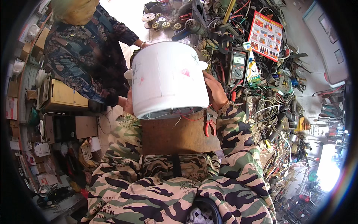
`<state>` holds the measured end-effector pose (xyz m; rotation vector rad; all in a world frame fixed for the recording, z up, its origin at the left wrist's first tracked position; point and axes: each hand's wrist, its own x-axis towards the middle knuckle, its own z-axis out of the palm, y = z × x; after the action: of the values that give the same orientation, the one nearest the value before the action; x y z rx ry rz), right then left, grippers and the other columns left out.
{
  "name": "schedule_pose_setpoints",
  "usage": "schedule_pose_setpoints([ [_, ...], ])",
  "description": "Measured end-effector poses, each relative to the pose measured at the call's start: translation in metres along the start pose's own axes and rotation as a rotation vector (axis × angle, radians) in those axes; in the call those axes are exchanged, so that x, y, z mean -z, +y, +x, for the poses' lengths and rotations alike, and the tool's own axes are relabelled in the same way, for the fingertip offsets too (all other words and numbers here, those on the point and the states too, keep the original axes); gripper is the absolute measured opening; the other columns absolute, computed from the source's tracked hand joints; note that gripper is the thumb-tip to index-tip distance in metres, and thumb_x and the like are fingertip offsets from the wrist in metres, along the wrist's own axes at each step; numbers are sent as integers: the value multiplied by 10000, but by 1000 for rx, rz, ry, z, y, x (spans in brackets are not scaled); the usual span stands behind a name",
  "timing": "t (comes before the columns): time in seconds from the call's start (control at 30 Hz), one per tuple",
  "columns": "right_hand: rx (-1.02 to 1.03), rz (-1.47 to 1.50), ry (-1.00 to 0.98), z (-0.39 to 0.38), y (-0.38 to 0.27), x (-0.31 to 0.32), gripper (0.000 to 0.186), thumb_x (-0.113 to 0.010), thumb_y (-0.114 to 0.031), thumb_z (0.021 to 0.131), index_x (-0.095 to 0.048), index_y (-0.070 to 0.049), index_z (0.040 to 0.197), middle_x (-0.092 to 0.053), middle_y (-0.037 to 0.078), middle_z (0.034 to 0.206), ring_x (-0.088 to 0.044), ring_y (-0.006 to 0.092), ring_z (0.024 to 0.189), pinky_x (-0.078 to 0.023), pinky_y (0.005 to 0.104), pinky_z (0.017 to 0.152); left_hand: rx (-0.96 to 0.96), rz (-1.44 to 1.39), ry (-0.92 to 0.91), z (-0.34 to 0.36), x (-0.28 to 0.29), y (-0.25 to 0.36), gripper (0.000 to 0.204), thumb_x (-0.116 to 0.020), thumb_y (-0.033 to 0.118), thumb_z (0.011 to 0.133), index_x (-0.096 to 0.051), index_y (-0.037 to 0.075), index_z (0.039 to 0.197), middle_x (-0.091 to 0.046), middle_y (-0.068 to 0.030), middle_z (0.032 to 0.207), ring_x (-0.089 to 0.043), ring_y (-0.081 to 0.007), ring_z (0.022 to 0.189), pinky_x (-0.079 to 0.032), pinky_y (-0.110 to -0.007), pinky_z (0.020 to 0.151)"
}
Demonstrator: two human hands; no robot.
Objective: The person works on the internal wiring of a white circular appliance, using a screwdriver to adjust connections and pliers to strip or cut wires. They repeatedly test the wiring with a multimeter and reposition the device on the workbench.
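Observation:
A white rice cooker body (169, 74) with pink flowers and side handles is tilted above a brown board (179, 138). Its underside faces me, with thin wires hanging from the dark opening. My right hand (216, 91) is closed against its right side, below the handle. On its left side my left hand (129, 102) grips it, the fingers mostly hidden. Red-handled pliers (209, 126) lie at the board's right edge, near my right wrist.
Across from me at the left stands another person (87, 56), hands close to the cooker's left and back. A multimeter (238, 69) lies to the right among tangled cables (268, 112). Beyond it is a red printed sheet (265, 35). Several spools (148, 20) sit at the back.

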<state>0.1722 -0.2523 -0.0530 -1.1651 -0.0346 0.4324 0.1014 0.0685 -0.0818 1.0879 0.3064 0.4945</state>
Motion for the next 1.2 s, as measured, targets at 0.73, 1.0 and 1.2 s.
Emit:
schedule_pose_setpoints([
  [0.73,-8,455,179,-78,60,12,435,-450,44,892,-562,59,1312,-644,150,1260,-635,274,1123,-484,403,1017,-308,236,-364,-74,13,15,737,-773,468,861,-486,-3,1350,-653,-78,1180,-632,-194,1037,-516,-330,932],
  [1.0,42,384,82,-93,19,-21,535,-555,-198,955,-453,32,1428,-574,141,1371,-557,257,1245,-422,404,1078,35,-91,-144,-75,67,2,767,-800,454,841,-482,4,1375,-650,-83,1208,-651,-197,1060,-526,-332,953],
  [1.2,-131,339,181,-91,47,-14,556,-564,-307,971,-454,18,1408,-604,136,1309,-593,250,1178,-472,399,1008,268,-40,-55,-86,25,45,508,-677,203,926,-493,-2,1352,-658,-152,1209,-669,-251,1063,-564,-398,923],
])
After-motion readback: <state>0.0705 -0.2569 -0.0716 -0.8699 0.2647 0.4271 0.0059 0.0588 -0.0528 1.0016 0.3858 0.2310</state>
